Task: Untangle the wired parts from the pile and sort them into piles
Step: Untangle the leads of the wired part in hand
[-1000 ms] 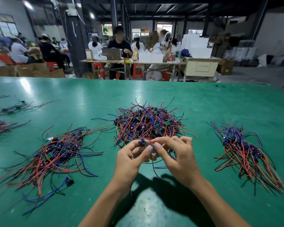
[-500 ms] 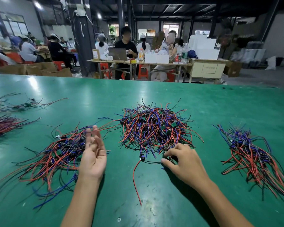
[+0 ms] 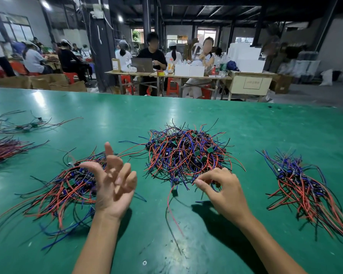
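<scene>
Reaching into the tangled wire pile (image 3: 186,155) mid-tabletop, right hand (image 3: 224,190) is pinching one wire; left hand (image 3: 113,186) is hovering spread, empty. Best teasing slowly, avoiding snags.

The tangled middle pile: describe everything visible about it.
The tangled middle pile is a rounded heap of thin red, blue and black wires knotted around small green circuit boards and dark parts. It rests on the green table, stray ends sticking outward. The right hand reaches its near edge, fingertips curled among wires there; whether it pinches one is unclear.
</scene>
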Demonstrator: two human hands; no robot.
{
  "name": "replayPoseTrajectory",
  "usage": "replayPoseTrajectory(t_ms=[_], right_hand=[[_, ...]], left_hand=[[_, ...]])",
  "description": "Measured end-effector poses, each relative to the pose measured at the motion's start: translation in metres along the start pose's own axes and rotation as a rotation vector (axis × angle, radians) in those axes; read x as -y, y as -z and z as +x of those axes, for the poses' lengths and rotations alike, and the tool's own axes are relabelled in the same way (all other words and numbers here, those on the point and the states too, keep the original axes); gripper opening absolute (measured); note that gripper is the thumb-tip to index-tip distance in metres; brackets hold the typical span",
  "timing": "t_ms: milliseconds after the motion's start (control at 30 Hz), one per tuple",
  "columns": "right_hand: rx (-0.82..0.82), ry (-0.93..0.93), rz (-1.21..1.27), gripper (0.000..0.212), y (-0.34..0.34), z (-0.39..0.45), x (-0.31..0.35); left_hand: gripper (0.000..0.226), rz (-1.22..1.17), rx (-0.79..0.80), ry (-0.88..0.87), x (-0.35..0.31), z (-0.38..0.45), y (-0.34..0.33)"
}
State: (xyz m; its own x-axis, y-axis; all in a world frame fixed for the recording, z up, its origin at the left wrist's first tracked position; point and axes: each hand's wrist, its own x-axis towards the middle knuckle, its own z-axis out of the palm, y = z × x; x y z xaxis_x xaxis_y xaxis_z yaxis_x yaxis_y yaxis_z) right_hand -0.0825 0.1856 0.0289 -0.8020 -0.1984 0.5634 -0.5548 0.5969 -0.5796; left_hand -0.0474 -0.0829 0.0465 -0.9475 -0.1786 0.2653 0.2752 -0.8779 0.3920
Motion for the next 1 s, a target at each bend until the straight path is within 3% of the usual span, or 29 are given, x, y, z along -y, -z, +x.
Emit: replayPoseTrajectory(t_ms=[67,133,200,267,300,467,600,667,767,933,1000], right_hand=[[0.018,-0.066,0.185,0.010,0.001,0.001,0.004],[0.041,-0.105,0.370,0.008,0.003,0.002,0.007],[0.079,-0.125,0.514,0.008,0.005,0.002,0.011],[0.170,-0.132,0.583,0.008,0.007,0.003,0.012],[0.243,-0.129,0.613,0.007,0.009,0.003,0.013],[0.698,-0.154,0.730,0.011,0.012,0.000,0.015],[0.789,-0.321,0.669,0.077,0.011,0.010,0.012],[0.781,-0.432,0.675,0.092,0.009,0.015,0.008],[0.645,-0.379,0.687,0.079,0.005,0.012,0.006],[0.466,-0.278,0.822,0.020,0.011,0.005,0.011],[0.415,-0.287,0.869,0.006,0.010,0.004,0.015]], left_hand=[[0.042,0.375,-0.111,0.024,0.008,0.000,-0.002],[0.038,1.006,-0.173,0.069,0.026,-0.002,-0.007],[0.063,1.381,-0.074,0.237,0.049,-0.007,-0.008],[0.082,1.310,-0.042,0.411,0.060,-0.013,-0.013],[0.080,1.220,-0.035,0.457,0.061,-0.013,-0.014],[0.042,0.891,0.000,0.566,0.058,-0.012,-0.020],[0.030,0.700,0.140,0.659,0.051,-0.018,-0.029],[0.029,0.667,0.275,0.691,0.048,-0.022,-0.032],[0.031,0.708,0.404,0.737,0.048,-0.027,-0.032],[0.027,0.840,0.427,0.755,0.054,-0.029,-0.030],[0.021,0.824,0.418,0.752,0.055,-0.028,-0.027]])
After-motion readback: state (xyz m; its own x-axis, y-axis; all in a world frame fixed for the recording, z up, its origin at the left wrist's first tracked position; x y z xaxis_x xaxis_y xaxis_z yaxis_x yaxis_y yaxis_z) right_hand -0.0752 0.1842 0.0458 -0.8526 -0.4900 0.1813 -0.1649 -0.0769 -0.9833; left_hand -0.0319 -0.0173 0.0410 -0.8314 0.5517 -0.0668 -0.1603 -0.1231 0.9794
